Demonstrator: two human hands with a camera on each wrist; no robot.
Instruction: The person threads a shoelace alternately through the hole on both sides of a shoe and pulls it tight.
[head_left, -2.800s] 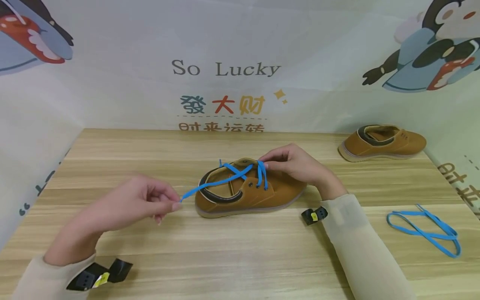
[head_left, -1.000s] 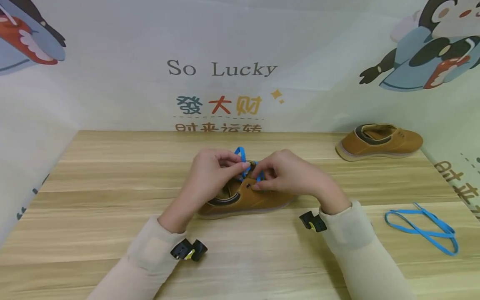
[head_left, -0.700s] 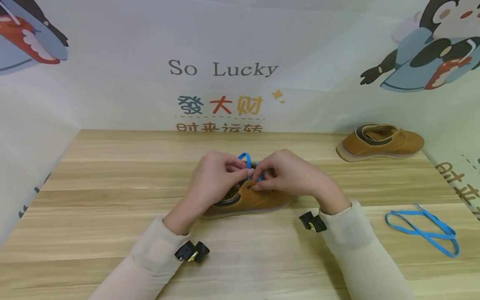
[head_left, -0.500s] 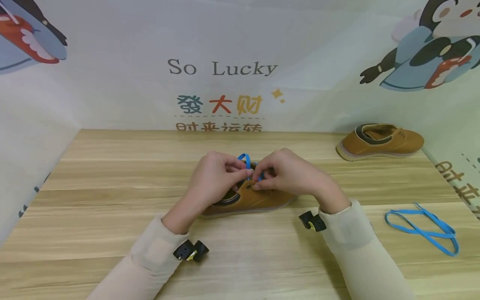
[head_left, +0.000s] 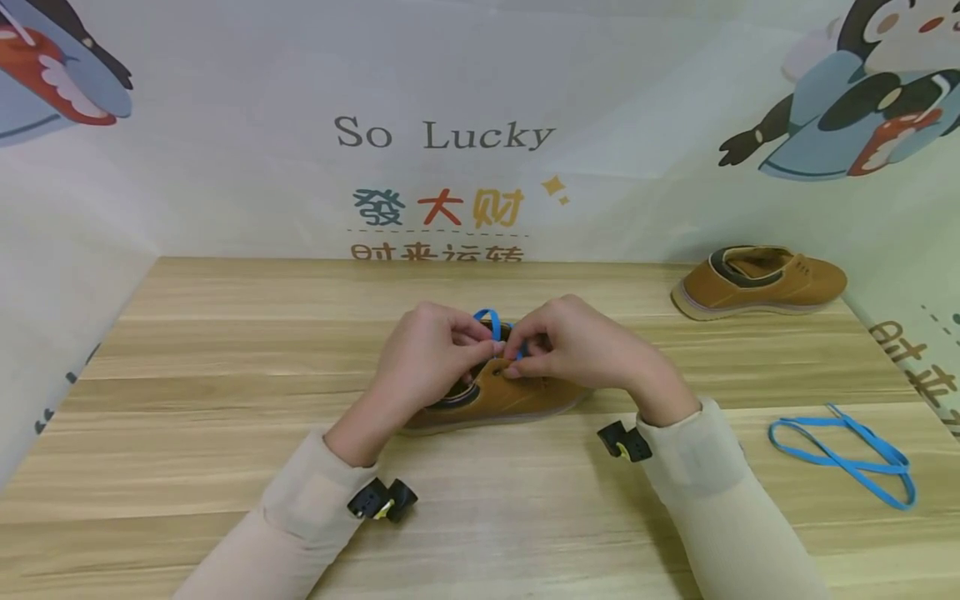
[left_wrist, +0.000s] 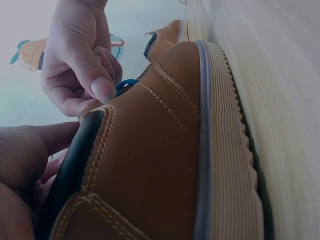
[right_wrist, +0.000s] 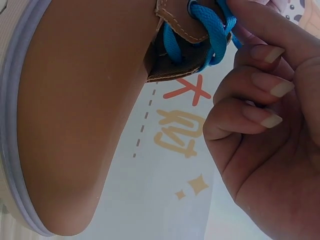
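A brown shoe (head_left: 525, 402) with a dark padded collar lies on its sole mid-table, toe to the right. My left hand (head_left: 423, 358) pinches a blue shoelace (head_left: 495, 323) by the near eyelet flap, and a small loop of it rises behind the fingers. On the other side, my right hand (head_left: 585, 346) pinches the edge of that flap between thumb and fingers. The right wrist view has the lace (right_wrist: 212, 30) threaded through eyelets, close to my right hand (right_wrist: 270, 115). The lace tip is hidden by my fingers.
A matching brown shoe (head_left: 802, 287), without a lace, stands at the back right of the wooden table (head_left: 225, 333). A second blue lace (head_left: 847, 467) lies loosely looped at the right. A printed white backdrop (head_left: 262, 167) rises behind the table.
My left hand has come from left of the shoe, where it held the lace stretched out, to the eyelets. My right hand has shifted to the near flap. Lately both hands barely move.
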